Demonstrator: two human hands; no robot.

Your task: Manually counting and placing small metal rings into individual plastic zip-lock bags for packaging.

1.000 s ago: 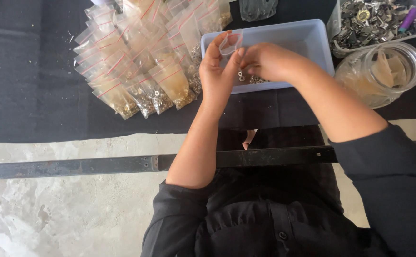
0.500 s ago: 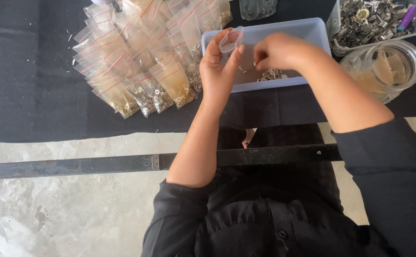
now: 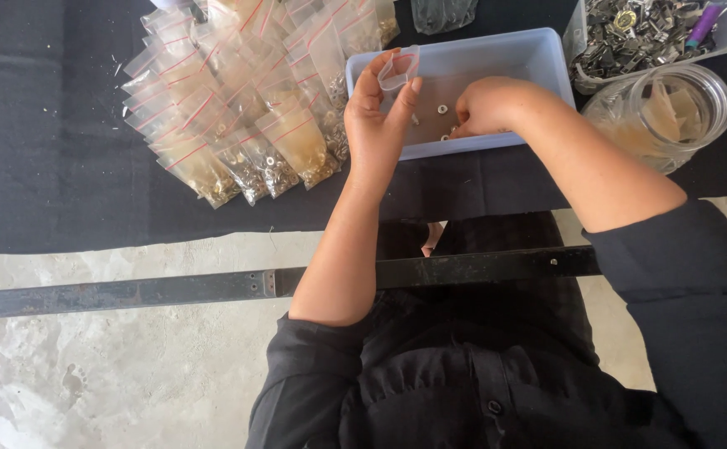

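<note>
Clear, thin plastic is what I hold in the left hand: a small empty zip bag, pinched between thumb and fingertips and lifted upright just above the near-left corner of the pale blue tray. The right hand is down inside this tray, fingers curled over a few small metal snap fasteners on the bottom; I think it is pinching one, but the knuckles hide the fingertips, so I cannot tell for sure. I judge the bag very light, soft and a little slippery, so the best hold is at its stiffer zip edge, keeping the mouth open. The fasteners look small, hard and easy to drop. Left of the tray lies a heap of filled zip bags; at the right stands a glass jar.
</note>
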